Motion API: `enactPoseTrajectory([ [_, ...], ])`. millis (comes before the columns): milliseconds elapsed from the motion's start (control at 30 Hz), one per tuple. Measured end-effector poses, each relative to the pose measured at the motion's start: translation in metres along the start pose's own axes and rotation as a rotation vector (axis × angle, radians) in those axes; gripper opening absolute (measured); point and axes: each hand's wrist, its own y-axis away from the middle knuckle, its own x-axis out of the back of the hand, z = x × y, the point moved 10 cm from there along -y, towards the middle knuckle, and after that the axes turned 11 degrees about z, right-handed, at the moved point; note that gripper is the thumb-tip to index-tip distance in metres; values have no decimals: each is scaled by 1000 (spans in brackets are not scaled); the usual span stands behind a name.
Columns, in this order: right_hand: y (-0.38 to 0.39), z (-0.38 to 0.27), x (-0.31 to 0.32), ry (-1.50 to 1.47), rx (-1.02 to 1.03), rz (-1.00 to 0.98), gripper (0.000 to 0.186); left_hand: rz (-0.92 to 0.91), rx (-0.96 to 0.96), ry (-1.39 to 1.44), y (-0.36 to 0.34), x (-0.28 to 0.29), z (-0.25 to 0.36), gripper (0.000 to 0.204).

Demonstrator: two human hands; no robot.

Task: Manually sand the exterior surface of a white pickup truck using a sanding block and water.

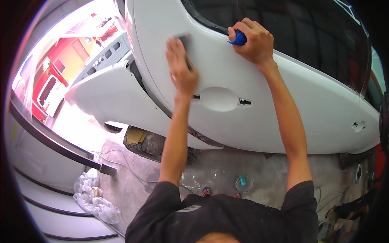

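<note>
My left hand (180, 67) is pressed on the white car door panel (231, 73), left of the recessed handle cup (219, 99). A dark flat pad (185, 39), like a sanding block, shows beneath its fingers; the hand is smeared by motion. Farther right, my right hand (255, 42) is closed around a crumpled blue cloth (239, 38) at the lower edge of the dark window (300, 32). The fingers hide much of the cloth. The door handle itself is off, with dark slots at both ends of the cup.
A loose-edged white fender (107, 91) stands left above a tire (148, 143). On the concrete floor are a round container with a teal block (242, 180), cables (133, 172) and clear plastic wrapping (97, 200). A dark-edged curved rail (56, 139) runs along the left.
</note>
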Motion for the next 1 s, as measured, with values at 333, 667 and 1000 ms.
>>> enactPoseTrajectory([
  [333, -7, -10, 0, 0, 27, 33, 15, 39, -29, 0, -106, 11, -86, 45],
  [667, -9, -15, 0, 28, 41, 16, 14, 45, 120, 33, -88, 30, -111, 50],
  [1000, -20, -25, 3, -5, 110, -5, 21, 96, 84, 106, -11, 50, -97, 50],
])
